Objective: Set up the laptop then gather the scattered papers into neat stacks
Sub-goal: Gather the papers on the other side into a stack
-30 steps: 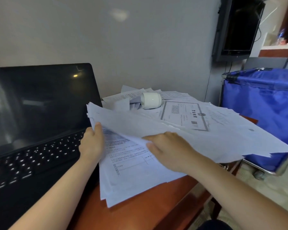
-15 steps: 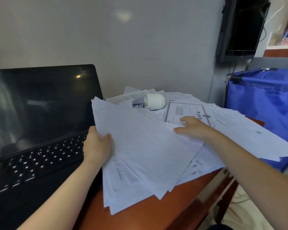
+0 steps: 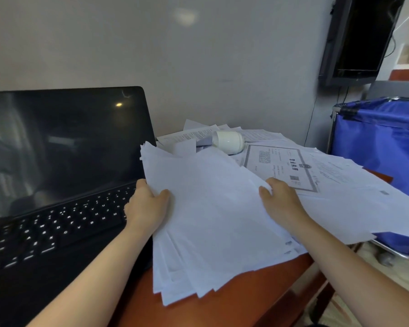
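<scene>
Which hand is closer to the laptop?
Left. The left hand grips the paper stack right beside the laptop; the right hand is across the stack, farther away.

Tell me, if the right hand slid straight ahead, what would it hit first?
Probably the white cup lying on the papers; the right hand points roughly at it, though depth is unclear.

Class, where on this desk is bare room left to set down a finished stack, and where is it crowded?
Free: bare tabletop at the near edge, bordered by the laptop and the paper bundle; a small far-right corner. Crowded: loose sheets and a tipped white cup behind.
</scene>
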{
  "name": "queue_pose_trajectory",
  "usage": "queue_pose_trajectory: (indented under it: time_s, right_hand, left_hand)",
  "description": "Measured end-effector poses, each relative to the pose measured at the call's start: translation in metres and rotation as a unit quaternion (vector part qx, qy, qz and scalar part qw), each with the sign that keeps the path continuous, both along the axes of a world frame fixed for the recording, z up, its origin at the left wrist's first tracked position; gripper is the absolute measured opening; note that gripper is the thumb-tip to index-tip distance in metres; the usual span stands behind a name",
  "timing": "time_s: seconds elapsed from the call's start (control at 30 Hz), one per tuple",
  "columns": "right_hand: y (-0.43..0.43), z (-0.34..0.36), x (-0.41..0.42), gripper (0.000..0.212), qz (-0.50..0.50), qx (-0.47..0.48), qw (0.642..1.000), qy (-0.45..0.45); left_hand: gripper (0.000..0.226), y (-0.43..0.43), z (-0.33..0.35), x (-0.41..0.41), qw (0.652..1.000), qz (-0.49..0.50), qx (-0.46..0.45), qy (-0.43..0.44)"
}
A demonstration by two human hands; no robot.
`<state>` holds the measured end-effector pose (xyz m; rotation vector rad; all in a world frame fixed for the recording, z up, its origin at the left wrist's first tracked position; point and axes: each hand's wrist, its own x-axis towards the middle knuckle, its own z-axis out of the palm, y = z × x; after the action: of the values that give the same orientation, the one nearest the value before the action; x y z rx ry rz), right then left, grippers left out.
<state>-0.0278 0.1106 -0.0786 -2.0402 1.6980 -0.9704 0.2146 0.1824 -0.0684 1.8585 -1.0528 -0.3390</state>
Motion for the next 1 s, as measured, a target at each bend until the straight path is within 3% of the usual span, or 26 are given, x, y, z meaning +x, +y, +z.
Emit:
queue_pose_trajectory:
  time_s: [0.13,0.27,0.3,0.43,0.53,0.57,0.63,0.73,0.8,0.9,1.0]
  right_hand:
    - [0.006,-0.002,0.008,0.031,-0.026,0.012,0.998,0.053]
    - [0.010,0.003,0.009,0.021,0.018,0.069,0.994,-0.085]
    - [0.013,0.006,0.009,0.018,0.036,0.073,0.994,-0.077]
    - [0.012,0.014,0.005,0.030,0.065,0.020,0.991,0.113]
    - [-0.005,0.020,-0.003,0.052,0.025,-0.074,0.990,0.121]
    - [-0.012,0.023,-0.007,0.062,0.023,-0.054,0.986,0.153]
    - [-0.028,0.026,-0.019,0.080,0.059,0.073,0.977,0.189]
    - [-0.046,0.027,-0.034,0.079,0.100,0.234,0.962,0.097]
    - [-0.053,0.019,-0.035,0.065,0.065,0.195,0.977,0.060]
    - [-0.050,0.004,-0.026,0.020,-0.037,0.019,0.993,0.109]
    - [-0.048,-0.002,-0.024,0.033,-0.079,-0.054,0.990,0.101]
  left_hand:
    - [0.028,0.000,-0.001,0.000,1.000,-0.004,-0.007,-0.005]
    - [0.028,0.001,-0.001,0.000,0.999,-0.019,-0.025,-0.011]
    - [0.028,0.002,-0.001,0.000,0.999,-0.020,-0.029,-0.011]
    - [0.033,0.001,0.000,0.000,0.999,-0.012,-0.017,-0.025]
    - [0.037,0.002,-0.001,0.000,0.999,-0.013,-0.010,-0.035]
    - [0.038,0.002,-0.001,-0.001,0.999,-0.015,-0.012,-0.036]
    - [0.037,0.003,-0.001,-0.002,0.999,-0.015,-0.017,-0.035]
    - [0.035,0.004,0.000,-0.002,0.999,-0.009,-0.025,-0.033]
    - [0.033,0.003,0.000,-0.001,0.999,-0.006,-0.029,-0.032]
    - [0.031,0.004,0.000,-0.001,0.999,-0.002,-0.035,-0.027]
    - [0.029,0.004,0.000,-0.002,0.999,0.001,-0.039,-0.021]
